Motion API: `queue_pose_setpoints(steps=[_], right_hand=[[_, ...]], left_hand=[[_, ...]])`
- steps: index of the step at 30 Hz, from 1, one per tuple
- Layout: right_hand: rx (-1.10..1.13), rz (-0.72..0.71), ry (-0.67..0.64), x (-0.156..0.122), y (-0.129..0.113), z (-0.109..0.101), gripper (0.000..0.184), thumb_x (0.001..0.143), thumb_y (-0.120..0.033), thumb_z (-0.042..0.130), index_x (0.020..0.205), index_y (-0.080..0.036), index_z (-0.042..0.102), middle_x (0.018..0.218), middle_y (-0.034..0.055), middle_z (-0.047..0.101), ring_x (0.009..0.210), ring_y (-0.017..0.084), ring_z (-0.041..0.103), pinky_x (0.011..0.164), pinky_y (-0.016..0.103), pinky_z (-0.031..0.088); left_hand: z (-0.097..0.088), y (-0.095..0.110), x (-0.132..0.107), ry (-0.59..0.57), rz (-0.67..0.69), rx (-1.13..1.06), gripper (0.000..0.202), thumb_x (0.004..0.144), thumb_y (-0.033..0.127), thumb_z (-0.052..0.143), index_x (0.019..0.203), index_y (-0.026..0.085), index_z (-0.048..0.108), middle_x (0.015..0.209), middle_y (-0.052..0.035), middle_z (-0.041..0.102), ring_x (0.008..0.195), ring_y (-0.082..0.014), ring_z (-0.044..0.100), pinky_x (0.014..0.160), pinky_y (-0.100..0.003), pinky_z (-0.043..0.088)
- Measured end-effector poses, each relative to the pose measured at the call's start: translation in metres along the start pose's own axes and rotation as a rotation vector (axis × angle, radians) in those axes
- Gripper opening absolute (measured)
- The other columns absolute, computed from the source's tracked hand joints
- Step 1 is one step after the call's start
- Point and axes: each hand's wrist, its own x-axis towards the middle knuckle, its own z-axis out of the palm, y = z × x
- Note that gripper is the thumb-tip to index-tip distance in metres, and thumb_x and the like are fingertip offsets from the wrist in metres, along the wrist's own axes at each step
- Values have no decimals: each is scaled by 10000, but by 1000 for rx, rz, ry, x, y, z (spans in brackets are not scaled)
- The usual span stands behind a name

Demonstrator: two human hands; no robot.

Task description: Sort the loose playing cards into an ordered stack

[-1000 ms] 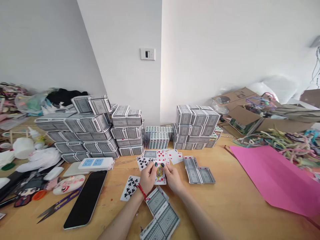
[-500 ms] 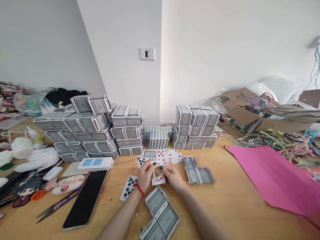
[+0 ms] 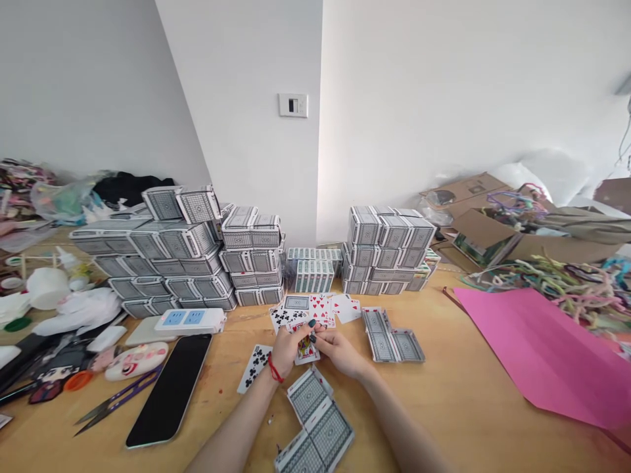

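My left hand (image 3: pixel 286 349) and my right hand (image 3: pixel 339 349) meet over the middle of the wooden table (image 3: pixel 444 394), both pinching a small stack of playing cards (image 3: pixel 305 348) with a face card on top, tilted to the left. Just beyond them lies a spread of face-up cards (image 3: pixel 318 307). A single clubs card (image 3: pixel 256 366) lies left of my left wrist. A flattened card box (image 3: pixel 315 424) lies under my forearms. Another opened flat box (image 3: pixel 392 335) lies right of my right hand.
Stacks of boxed card decks (image 3: pixel 172 259) and more stacked decks (image 3: pixel 387 253) line the wall. A black phone (image 3: pixel 170 391), scissors (image 3: pixel 116 402) and a power strip (image 3: pixel 190 320) lie at left. A pink paper sheet (image 3: pixel 542 355) and cardboard boxes (image 3: pixel 486 230) fill the right.
The held cards have tilted leftward and shifted slightly away from me, with my fingers working their top edge. The camera has dipped a little.
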Motion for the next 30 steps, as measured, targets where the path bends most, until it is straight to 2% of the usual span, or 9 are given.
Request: queue_pose_setpoints(steps=[3,7,9,14,17,20,22,25,30], right_hand=[[-61,-46,63,1,4,6,390,713,-485,468,495,-167,412,526,-34,403,483,78,332,467,193,303],[-307,-167,303,4,16,16,353,745,-352,436,445,-183,360,479,-35,357,464,91,301,461,206,263],[-392,-198,359,4,20,17,328,741,-287,432,438,-185,360,460,-37,343,452,93,288,457,212,241],[-410,-226,281,4,21,16,262,725,-219,419,466,-185,399,499,-25,398,477,102,325,476,214,253],[-445,-229,288,4,22,15,261,726,-208,404,466,-186,390,494,-26,383,480,103,328,475,218,252],[-414,-200,320,6,24,15,270,726,-230,403,461,-190,372,484,-24,392,471,106,353,464,219,273],[-327,-149,329,7,25,14,249,735,-256,390,495,-192,403,481,-18,433,462,116,404,456,222,313],[-195,-89,296,7,25,14,224,751,-311,380,593,-183,474,503,1,523,468,141,491,471,245,389],[-195,-80,307,6,23,15,269,739,-389,416,594,-176,494,533,21,580,475,152,533,485,264,423]], left_hand=[[-1,-3,1,25,-16,-29,285,568,325,668,738,98,644,690,-77,681,675,-209,627,627,-319,496],[-1,-4,2,52,-5,-46,265,565,321,674,707,99,645,651,-74,677,649,-205,627,625,-322,495],[-1,-4,2,66,9,-45,271,562,321,676,717,100,646,652,-73,676,644,-200,626,624,-319,495],[1,0,2,97,21,-9,258,548,331,676,672,108,633,627,-60,668,612,-189,619,574,-289,489],[3,2,2,93,34,19,242,557,335,667,641,112,627,609,-54,661,598,-176,612,578,-278,485],[1,1,3,56,70,53,240,580,322,658,687,110,630,636,-50,657,604,-152,604,600,-262,484],[-1,-1,5,2,68,86,263,591,319,653,745,108,624,634,-39,647,548,-128,585,547,-244,480],[-5,-6,8,-56,13,169,313,590,347,647,774,97,605,531,-9,601,375,-89,497,369,-205,407],[-5,-8,7,30,49,225,296,541,331,677,703,101,585,539,0,586,396,-89,497,360,-190,395]])
